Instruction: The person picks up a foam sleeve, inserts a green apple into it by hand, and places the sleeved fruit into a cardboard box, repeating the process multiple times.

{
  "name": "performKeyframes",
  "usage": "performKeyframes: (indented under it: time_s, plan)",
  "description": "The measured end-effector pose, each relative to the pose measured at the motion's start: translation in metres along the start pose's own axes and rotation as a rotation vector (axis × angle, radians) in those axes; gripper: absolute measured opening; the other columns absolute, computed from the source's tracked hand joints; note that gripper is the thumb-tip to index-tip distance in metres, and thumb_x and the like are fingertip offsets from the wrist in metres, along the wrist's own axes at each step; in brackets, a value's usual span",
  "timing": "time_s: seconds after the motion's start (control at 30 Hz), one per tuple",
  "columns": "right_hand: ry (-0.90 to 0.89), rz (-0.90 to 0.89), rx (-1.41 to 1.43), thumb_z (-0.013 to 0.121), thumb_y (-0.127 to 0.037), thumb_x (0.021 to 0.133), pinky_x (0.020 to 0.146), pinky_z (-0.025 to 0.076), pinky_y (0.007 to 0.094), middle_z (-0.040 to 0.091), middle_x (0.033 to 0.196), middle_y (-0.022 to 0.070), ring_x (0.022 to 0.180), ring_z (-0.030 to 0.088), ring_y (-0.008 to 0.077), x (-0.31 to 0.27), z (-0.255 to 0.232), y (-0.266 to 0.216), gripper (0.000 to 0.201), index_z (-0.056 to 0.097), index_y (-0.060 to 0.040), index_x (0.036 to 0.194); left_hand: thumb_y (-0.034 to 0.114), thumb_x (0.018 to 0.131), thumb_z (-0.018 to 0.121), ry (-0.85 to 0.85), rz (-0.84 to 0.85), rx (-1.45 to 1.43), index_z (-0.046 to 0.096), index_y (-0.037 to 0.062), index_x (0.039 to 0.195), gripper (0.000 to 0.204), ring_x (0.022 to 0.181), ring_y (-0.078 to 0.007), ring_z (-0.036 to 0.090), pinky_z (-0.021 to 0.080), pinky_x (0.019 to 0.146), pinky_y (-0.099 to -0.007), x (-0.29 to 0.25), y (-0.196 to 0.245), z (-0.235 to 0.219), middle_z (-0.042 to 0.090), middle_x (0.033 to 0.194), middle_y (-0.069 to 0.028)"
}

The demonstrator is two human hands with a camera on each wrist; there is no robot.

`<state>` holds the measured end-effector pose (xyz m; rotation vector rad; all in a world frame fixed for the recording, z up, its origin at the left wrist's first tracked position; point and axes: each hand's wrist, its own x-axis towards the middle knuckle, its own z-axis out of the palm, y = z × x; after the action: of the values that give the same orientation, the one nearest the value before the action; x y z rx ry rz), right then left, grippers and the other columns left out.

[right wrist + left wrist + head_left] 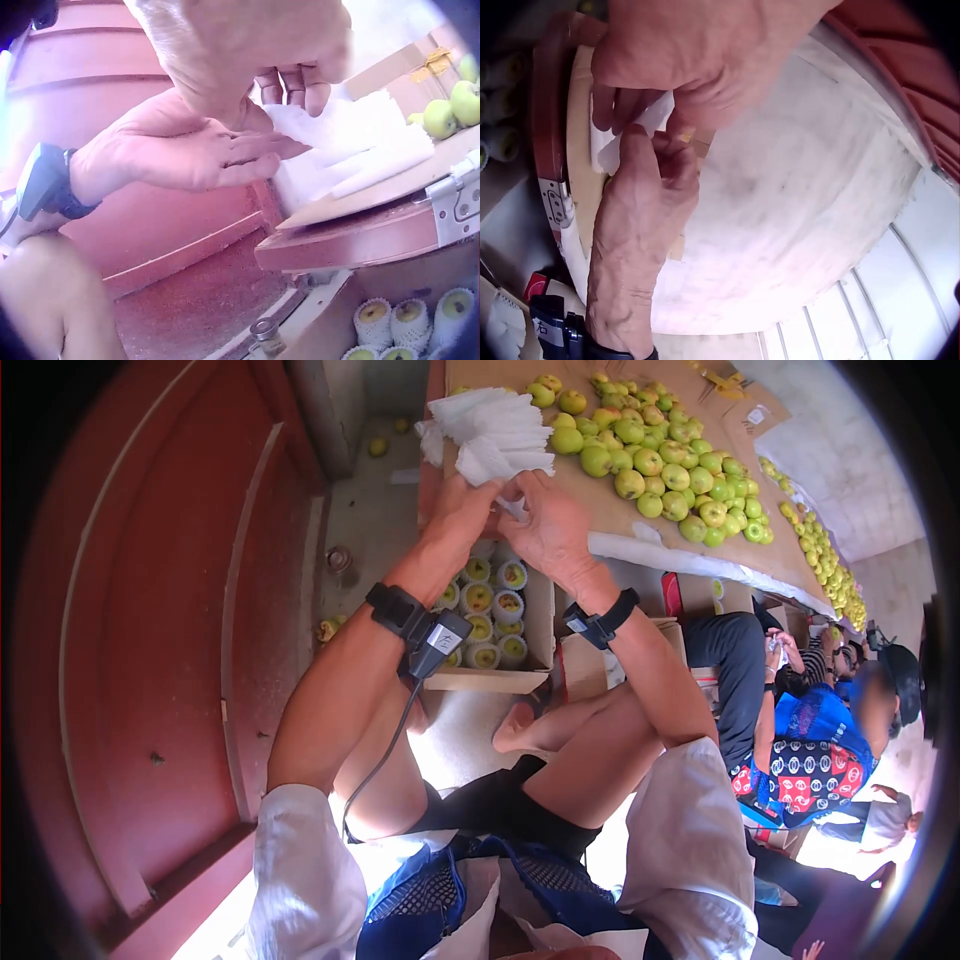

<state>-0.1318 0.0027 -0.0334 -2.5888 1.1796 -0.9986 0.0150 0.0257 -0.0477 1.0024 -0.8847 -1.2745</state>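
Observation:
A small white piece [513, 508] [656, 112] lies between the two hands, just in front of the white stack [495, 435] [352, 142]. My right hand [550, 525] [641, 202] [262, 45] pinches it, thumb against curled fingers. My left hand [460, 515] [697, 52] [180, 150] is close against the right one, its fingers nearly straight in the right wrist view; its contact with the piece is partly hidden. Below the hands, a carton [540, 625] holds fruit in white net sleeves [480, 598] [410, 322].
Many loose green-yellow apples [690, 470] [440, 118] lie on the cardboard-covered table [600, 520] beyond the hands. A red door [160, 640] is at the left. Another seated person [820, 745] is at the right. A metal hinge [459, 206] is on the table's edge.

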Motion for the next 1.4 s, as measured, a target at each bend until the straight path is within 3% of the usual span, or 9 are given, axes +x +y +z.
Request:
performKeyframes:
  time_s: [0.07,0.13,0.2,0.27,0.37,0.53,0.83,1.17,1.4]
  plan:
    - [-0.060,0.132,0.205,0.074,-0.019,0.081,0.074,0.054,0.0407,0.066,0.091,0.0116,0.088,0.066,0.0316,0.000,-0.001,0.004,0.027,0.061,-0.0047,0.100,0.013,0.101,0.057,0.110,0.012,0.075,0.059,0.0014,0.132,0.033,0.105,-0.0190,0.068,0.060,0.085,-0.0332,-0.004,0.005,0.003,0.066,0.123,-0.0110]
    - [-0.120,0.375,0.568,0.075,-0.021,0.083,0.075,0.054,0.0393,0.067,0.095,0.0124,0.087,0.067,0.0312,0.000,0.002,0.020,0.031,0.062,-0.0035,0.106,0.013,0.102,0.056,0.023,0.064,0.212,0.059,0.0008,0.131,0.032,0.104,-0.0190,0.069,0.060,0.084,-0.0334,0.007,-0.008,-0.007,0.068,0.121,-0.0102]
    - [-0.037,0.323,0.376,0.074,-0.022,0.086,0.073,0.054,0.0374,0.069,0.094,0.0117,0.082,0.067,0.0278,-0.003,-0.008,0.022,0.032,0.063,-0.0015,0.108,0.013,0.101,0.056,-0.064,0.111,0.300,0.060,0.0004,0.131,0.032,0.103,-0.0187,0.069,0.060,0.085,-0.0330,0.016,-0.018,-0.014,0.068,0.119,-0.0095]
    - [-0.022,0.332,0.371,0.074,-0.023,0.089,0.071,0.053,0.0345,0.070,0.092,0.0099,0.077,0.067,0.0237,-0.006,-0.020,0.022,0.031,0.065,0.0002,0.109,0.015,0.101,0.058,-0.140,0.155,0.338,0.060,-0.0001,0.130,0.032,0.103,-0.0180,0.069,0.059,0.087,-0.0321,0.018,-0.026,-0.015,0.069,0.119,-0.0087]
    - [-0.083,0.425,0.635,0.073,-0.023,0.092,0.067,0.050,0.0290,0.068,0.087,0.0049,0.072,0.063,0.0161,-0.008,-0.025,0.028,0.029,0.068,0.0014,0.107,0.018,0.100,0.062,-0.127,-0.024,0.202,0.061,0.0004,0.129,0.034,0.102,-0.0164,0.069,0.057,0.089,-0.0307,-0.006,0.004,0.000,0.069,0.118,-0.0071]
    - [-0.133,0.621,0.899,0.073,-0.024,0.093,0.062,0.044,0.0235,0.063,0.082,-0.0013,0.069,0.053,0.0076,-0.013,-0.046,0.016,0.027,0.071,-0.0012,0.106,0.021,0.097,0.068,-0.175,-0.020,0.252,0.064,0.0014,0.126,0.036,0.099,-0.0129,0.068,0.055,0.089,-0.0287,0.001,-0.001,-0.012,0.071,0.113,-0.0045]
    - [-0.177,0.712,1.165,0.072,-0.023,0.095,0.049,0.028,0.0170,0.054,0.079,-0.0069,0.066,0.047,0.0021,-0.022,-0.052,0.036,0.023,0.069,-0.0043,0.109,0.022,0.095,0.071,-0.259,-0.049,0.218,0.068,0.0046,0.120,0.030,0.092,-0.0078,0.065,0.052,0.084,-0.0254,-0.006,0.009,-0.009,0.071,0.107,-0.0002]
    - [-0.223,0.746,1.293,0.070,-0.022,0.097,0.046,0.028,0.0167,0.055,0.084,-0.0050,0.066,0.047,0.0032,-0.029,-0.051,0.046,0.022,0.067,-0.0033,0.109,0.026,0.095,0.073,-0.220,-0.127,0.174,0.070,0.0101,0.103,0.018,0.081,-0.0044,0.060,0.051,0.077,-0.0212,-0.008,0.012,-0.010,0.067,0.092,0.0048]
    - [-0.192,0.776,1.283,0.069,-0.022,0.098,0.046,0.029,0.0167,0.057,0.087,-0.0037,0.068,0.049,0.0041,-0.032,-0.053,0.047,0.025,0.066,-0.0016,0.112,0.026,0.095,0.073,-0.248,-0.113,0.188,0.072,0.0081,0.102,0.019,0.076,-0.0039,0.059,0.050,0.076,-0.0207,-0.006,0.015,-0.012,0.066,0.088,0.0057]
